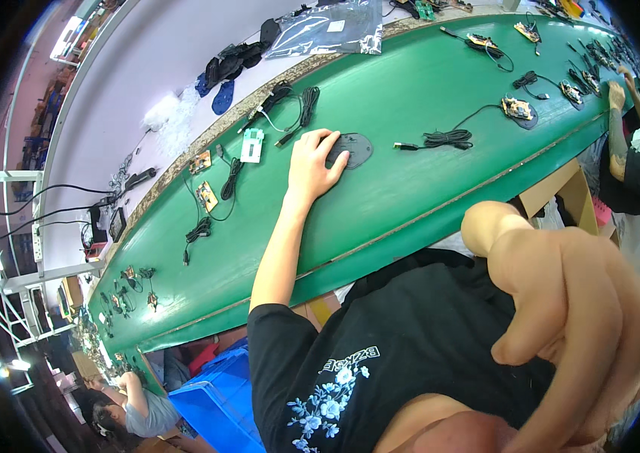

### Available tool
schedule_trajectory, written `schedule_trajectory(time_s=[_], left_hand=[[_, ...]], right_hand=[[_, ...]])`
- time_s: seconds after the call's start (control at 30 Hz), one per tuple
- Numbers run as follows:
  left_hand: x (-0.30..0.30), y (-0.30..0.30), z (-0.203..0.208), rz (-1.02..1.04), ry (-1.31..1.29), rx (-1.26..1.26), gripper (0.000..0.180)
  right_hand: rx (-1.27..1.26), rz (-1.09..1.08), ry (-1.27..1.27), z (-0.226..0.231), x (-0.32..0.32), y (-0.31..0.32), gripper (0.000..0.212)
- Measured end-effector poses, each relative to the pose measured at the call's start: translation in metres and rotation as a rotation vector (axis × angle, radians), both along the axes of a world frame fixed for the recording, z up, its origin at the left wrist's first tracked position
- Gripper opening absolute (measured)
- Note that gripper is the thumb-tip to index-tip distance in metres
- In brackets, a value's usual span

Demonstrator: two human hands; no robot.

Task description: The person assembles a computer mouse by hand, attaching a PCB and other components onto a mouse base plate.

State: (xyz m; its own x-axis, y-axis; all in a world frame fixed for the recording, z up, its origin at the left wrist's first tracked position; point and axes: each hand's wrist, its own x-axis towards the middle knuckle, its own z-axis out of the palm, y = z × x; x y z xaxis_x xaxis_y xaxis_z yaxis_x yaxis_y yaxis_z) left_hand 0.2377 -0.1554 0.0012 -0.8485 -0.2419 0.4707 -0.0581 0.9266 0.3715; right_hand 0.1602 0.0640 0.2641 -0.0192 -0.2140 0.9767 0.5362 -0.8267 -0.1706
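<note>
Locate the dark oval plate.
In the head view, just above centre, the dark oval plate lies on the green work surface, with the left hand on its left end.

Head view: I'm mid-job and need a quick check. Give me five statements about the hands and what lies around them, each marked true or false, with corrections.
1. The left hand touches the dark oval plate on the green table. True.
2. The right hand rests flat on the green table. False: the right hand is raised close to the camera.
3. A coiled black cable lies to the right of the dark oval plate. True.
4. The white-and-green panel lies to the right of the dark oval plate. False: the white-and-green panel lies to its left.
5. A blue bin is at the lower left of the picture. True.
</note>
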Motion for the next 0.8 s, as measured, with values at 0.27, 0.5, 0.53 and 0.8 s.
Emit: schedule_trajectory(time_s=[0.27, 0.5, 0.53, 0.8], left_hand=[[-0.008, 0.000, 0.003, -0.009, 0.026, -0.012, 0.041], [0.008, 0.008, -0.003, 0.014, 0.009, 0.023, 0.048], [0.011, 0.018, 0.000, 0.026, -0.008, 0.045, 0.052], [0.051, 0.063, 0.013, 0.115, -0.146, 0.136, 0.070]], right_hand=[[0.026, 0.013, -0.014, -0.002, -0.013, 0.014, 0.019], [0.394, -0.133, -0.090, -0.058, -0.025, 0.010, 0.017], [0.691, -0.375, -0.095, -0.082, -0.028, 0.012, 0.014], [1.429, -0.929, 0.033, -0.260, -0.154, 0.002, 0.013]])
